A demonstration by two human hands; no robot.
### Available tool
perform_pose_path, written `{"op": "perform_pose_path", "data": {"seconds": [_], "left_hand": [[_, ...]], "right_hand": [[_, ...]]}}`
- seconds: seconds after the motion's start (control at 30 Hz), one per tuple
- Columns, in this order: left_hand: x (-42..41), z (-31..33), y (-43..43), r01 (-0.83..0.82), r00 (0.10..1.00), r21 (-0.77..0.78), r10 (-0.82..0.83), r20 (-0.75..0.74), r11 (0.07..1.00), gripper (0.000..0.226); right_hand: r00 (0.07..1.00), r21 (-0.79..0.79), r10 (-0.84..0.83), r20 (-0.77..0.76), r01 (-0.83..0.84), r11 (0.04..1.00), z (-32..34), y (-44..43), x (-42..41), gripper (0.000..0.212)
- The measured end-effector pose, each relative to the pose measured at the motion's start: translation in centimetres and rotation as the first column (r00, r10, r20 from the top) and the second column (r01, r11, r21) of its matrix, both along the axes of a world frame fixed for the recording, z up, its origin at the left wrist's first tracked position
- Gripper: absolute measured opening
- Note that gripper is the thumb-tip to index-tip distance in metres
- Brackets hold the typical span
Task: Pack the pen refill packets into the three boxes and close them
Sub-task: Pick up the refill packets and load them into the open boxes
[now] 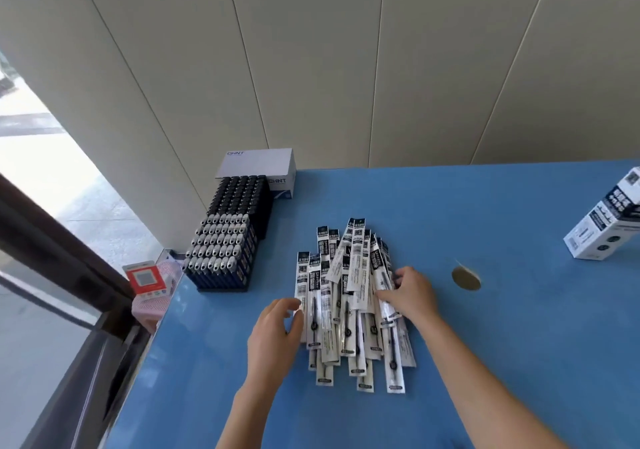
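Your left hand [277, 331], lower centre of frame: fingers loosely curled against left edge of packet pile [349, 296] (grip or mere touch, cannot tell). Your right hand [410, 292]: fingers spread, resting on pile's right side, grasping nothing. Pile mid-frame on blue table [519, 344]. Box [604, 220] at right edge, well apart.

A loose pile of pen refill packets [349, 303] lay at the centre of the blue table [519, 327]. The left hand [273, 337] touched the pile's left edge, and the right hand [408, 292] rested on its right side with fingers spread. A white printed box [602, 220] stood at the right edge of the frame, and trays of pens [225, 251] stood left of centre.
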State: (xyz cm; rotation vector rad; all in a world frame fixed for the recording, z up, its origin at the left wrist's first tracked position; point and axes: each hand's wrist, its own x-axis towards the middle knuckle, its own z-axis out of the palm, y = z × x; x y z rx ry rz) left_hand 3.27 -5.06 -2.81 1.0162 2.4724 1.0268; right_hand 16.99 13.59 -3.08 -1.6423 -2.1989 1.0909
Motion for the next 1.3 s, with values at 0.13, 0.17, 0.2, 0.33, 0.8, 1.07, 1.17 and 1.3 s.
{"op": "perform_pose_path", "data": {"seconds": [0.13, 0.17, 0.2, 0.33, 0.8, 1.07, 1.17, 1.3], "left_hand": [[-1.3, -0.6, 0.7, 0.013, 1.000, -0.086, -0.013, -0.003, 0.996, 0.030], [-1.5, -0.7, 1.0, 0.023, 1.000, -0.110, -0.024, -0.008, 0.994, 0.032], [-1.5, -0.8, 1.4, 0.031, 0.999, -0.129, -0.033, -0.009, 0.991, 0.034], [-1.2, -0.7, 3.1, 0.066, 0.997, -0.205, -0.070, -0.013, 0.977, 0.046], [-1.9, -0.8, 3.9, 0.060, 0.997, -0.268, -0.069, -0.024, 0.961, 0.028], [-3.9, -0.5, 3.9, 0.152, 0.987, -0.249, -0.160, -0.011, 0.956, 0.012], [-4.9, -0.4, 3.7, 0.176, 0.984, -0.201, -0.172, 0.035, 0.964, 0.025], [-5.9, -0.1, 3.1, 0.150, 0.986, -0.103, -0.141, 0.087, 0.983, 0.036]], "right_hand": [[0.999, -0.050, -0.054, 0.001, 0.054, 0.997, 0.4, 0.1, -0.2, 0.020], [0.998, -0.040, -0.070, -0.002, 0.069, 0.997, 0.4, 0.0, -0.2, 0.022], [0.997, -0.019, -0.082, 0.004, 0.082, 0.996, 0.3, 0.0, -0.2, 0.035], [0.991, 0.052, -0.133, 0.004, 0.132, 0.990, 0.1, -0.6, 0.1, 0.041], [0.914, -0.012, -0.299, -0.275, 0.308, 0.951, 1.6, -2.3, 0.7, 0.029], [0.890, 0.090, -0.272, -0.366, 0.325, 0.941, 3.7, -3.8, 1.1, 0.025], [0.859, 0.069, -0.298, -0.416, 0.356, 0.932, 4.3, -3.9, 1.4, 0.019], [0.850, 0.147, -0.274, -0.449, 0.372, 0.916, 4.8, -4.1, 1.9, 0.016]]}}
